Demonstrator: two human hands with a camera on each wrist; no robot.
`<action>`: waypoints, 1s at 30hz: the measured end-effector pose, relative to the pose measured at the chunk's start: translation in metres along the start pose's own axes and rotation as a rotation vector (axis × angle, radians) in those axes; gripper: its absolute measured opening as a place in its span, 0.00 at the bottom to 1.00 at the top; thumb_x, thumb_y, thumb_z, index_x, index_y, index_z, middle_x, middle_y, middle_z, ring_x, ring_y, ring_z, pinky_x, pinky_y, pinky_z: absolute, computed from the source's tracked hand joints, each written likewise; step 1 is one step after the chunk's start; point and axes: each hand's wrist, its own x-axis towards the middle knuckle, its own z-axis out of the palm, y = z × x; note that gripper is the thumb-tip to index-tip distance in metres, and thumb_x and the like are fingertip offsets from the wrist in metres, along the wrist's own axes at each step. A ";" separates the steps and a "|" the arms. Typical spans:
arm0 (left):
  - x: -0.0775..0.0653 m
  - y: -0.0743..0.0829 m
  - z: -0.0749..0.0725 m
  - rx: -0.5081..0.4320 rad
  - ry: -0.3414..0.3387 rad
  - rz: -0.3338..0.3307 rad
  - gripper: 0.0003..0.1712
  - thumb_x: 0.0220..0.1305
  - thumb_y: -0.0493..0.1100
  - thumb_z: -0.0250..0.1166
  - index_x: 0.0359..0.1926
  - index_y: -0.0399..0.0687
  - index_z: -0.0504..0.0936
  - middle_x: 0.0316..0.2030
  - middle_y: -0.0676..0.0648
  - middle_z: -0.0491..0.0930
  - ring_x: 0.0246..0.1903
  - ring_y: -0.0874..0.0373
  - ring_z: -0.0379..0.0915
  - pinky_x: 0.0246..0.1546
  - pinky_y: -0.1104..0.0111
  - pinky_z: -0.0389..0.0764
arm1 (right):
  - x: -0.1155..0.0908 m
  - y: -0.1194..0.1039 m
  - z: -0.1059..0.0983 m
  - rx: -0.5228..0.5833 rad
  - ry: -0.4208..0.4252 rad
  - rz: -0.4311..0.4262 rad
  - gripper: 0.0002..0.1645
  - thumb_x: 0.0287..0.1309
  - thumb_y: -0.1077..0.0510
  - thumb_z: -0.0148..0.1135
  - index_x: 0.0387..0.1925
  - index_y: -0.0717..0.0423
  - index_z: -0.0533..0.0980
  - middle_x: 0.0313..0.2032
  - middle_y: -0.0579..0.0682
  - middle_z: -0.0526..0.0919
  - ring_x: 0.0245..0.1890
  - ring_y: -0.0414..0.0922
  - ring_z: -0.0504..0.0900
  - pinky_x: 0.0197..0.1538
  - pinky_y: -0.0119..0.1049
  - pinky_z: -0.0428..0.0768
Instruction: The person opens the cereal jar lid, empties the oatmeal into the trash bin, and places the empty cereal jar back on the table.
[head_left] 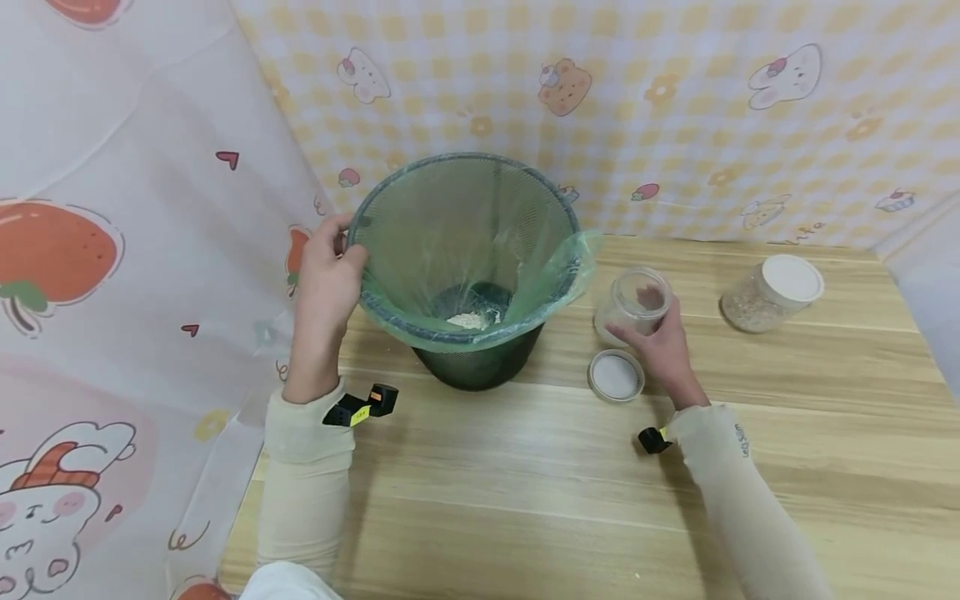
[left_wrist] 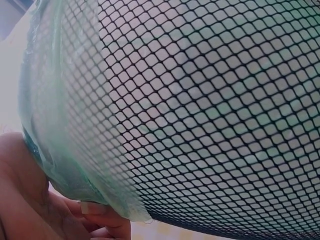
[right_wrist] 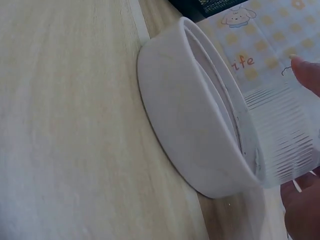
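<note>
My left hand (head_left: 327,271) grips the rim of a mesh trash bin (head_left: 480,367) at its left side. A thin green bag (head_left: 450,225) lines the bin and folds over the rim; pale flakes (head_left: 470,320) lie at its bottom. In the left wrist view, the fingers (left_wrist: 107,218) curl under the bag's folded edge. My right hand (head_left: 663,337) holds a clear jar (head_left: 611,321) without its lid, thumb on one side and fingers round the other. Beside the jar, a white lid (head_left: 615,377) lies inner side up on the table; the right wrist view shows its wall (right_wrist: 175,110) up close.
To the right stands a second jar (head_left: 752,304) with pale contents and a white lid on. The wooden table (head_left: 487,500) meets a patterned cloth (head_left: 480,75) at the back, and another printed cloth (head_left: 150,167) hangs along the left.
</note>
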 end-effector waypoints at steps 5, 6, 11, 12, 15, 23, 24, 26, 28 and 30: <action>-0.001 0.000 -0.002 -0.033 -0.013 -0.012 0.23 0.64 0.31 0.45 0.58 0.39 0.74 0.32 0.49 0.69 0.25 0.57 0.64 0.28 0.69 0.67 | 0.001 0.011 0.000 -0.022 -0.024 -0.009 0.54 0.46 0.56 0.76 0.68 0.55 0.52 0.62 0.58 0.64 0.64 0.53 0.63 0.65 0.48 0.58; -0.001 0.000 -0.002 -0.038 -0.014 -0.011 0.23 0.64 0.31 0.45 0.58 0.39 0.74 0.32 0.49 0.69 0.25 0.57 0.64 0.28 0.69 0.67 | 0.001 0.012 0.000 -0.032 -0.036 -0.013 0.54 0.47 0.55 0.75 0.68 0.55 0.51 0.63 0.58 0.63 0.64 0.54 0.62 0.65 0.49 0.58; -0.002 0.001 -0.001 -0.038 -0.018 -0.008 0.23 0.64 0.31 0.45 0.58 0.38 0.74 0.30 0.49 0.68 0.23 0.58 0.62 0.26 0.69 0.66 | -0.005 0.013 -0.008 -0.106 -0.100 -0.010 0.55 0.51 0.54 0.73 0.71 0.56 0.48 0.66 0.61 0.58 0.68 0.58 0.56 0.66 0.54 0.57; -0.002 0.001 -0.001 -0.036 -0.021 -0.007 0.23 0.65 0.31 0.45 0.58 0.38 0.74 0.29 0.49 0.68 0.23 0.58 0.62 0.26 0.69 0.66 | -0.007 0.011 -0.011 -0.122 -0.116 -0.008 0.56 0.51 0.54 0.73 0.71 0.57 0.47 0.67 0.62 0.57 0.68 0.59 0.55 0.66 0.54 0.57; -0.002 0.001 -0.001 -0.034 -0.023 -0.006 0.23 0.64 0.31 0.45 0.58 0.38 0.74 0.29 0.49 0.68 0.23 0.57 0.62 0.26 0.69 0.66 | -0.010 0.004 -0.025 -0.177 -0.158 -0.033 0.56 0.50 0.56 0.73 0.71 0.60 0.47 0.68 0.64 0.54 0.69 0.61 0.53 0.65 0.56 0.57; -0.004 0.004 -0.005 0.064 -0.043 -0.003 0.24 0.64 0.31 0.46 0.60 0.39 0.73 0.27 0.46 0.63 0.22 0.56 0.58 0.26 0.68 0.63 | -0.007 -0.028 -0.081 -0.305 -0.097 -0.160 0.61 0.46 0.68 0.73 0.73 0.55 0.44 0.67 0.67 0.55 0.67 0.64 0.53 0.64 0.60 0.55; -0.004 0.004 -0.005 0.072 -0.048 0.000 0.23 0.65 0.32 0.46 0.60 0.39 0.72 0.26 0.46 0.63 0.22 0.56 0.57 0.25 0.68 0.63 | -0.007 -0.031 -0.088 -0.339 -0.065 -0.178 0.59 0.47 0.68 0.72 0.73 0.56 0.46 0.67 0.66 0.55 0.66 0.65 0.55 0.64 0.60 0.56; -0.003 0.004 -0.006 0.074 -0.050 0.004 0.22 0.66 0.34 0.48 0.60 0.39 0.72 0.25 0.47 0.62 0.21 0.57 0.58 0.25 0.68 0.63 | -0.006 -0.036 -0.102 -0.411 0.014 -0.191 0.52 0.51 0.66 0.70 0.72 0.56 0.51 0.67 0.63 0.58 0.64 0.67 0.59 0.62 0.60 0.59; -0.004 0.003 -0.006 0.059 -0.044 0.013 0.21 0.68 0.37 0.50 0.61 0.40 0.73 0.22 0.48 0.61 0.18 0.58 0.56 0.22 0.69 0.62 | -0.004 -0.039 -0.115 -0.474 0.105 -0.201 0.44 0.55 0.64 0.67 0.70 0.58 0.56 0.66 0.61 0.62 0.61 0.67 0.64 0.61 0.59 0.62; -0.004 0.000 -0.007 0.036 -0.022 0.032 0.20 0.69 0.40 0.53 0.59 0.41 0.74 0.19 0.49 0.59 0.16 0.59 0.54 0.19 0.69 0.59 | -0.001 -0.040 -0.127 -0.523 0.165 -0.190 0.40 0.59 0.61 0.63 0.69 0.58 0.58 0.65 0.62 0.63 0.59 0.67 0.65 0.59 0.60 0.63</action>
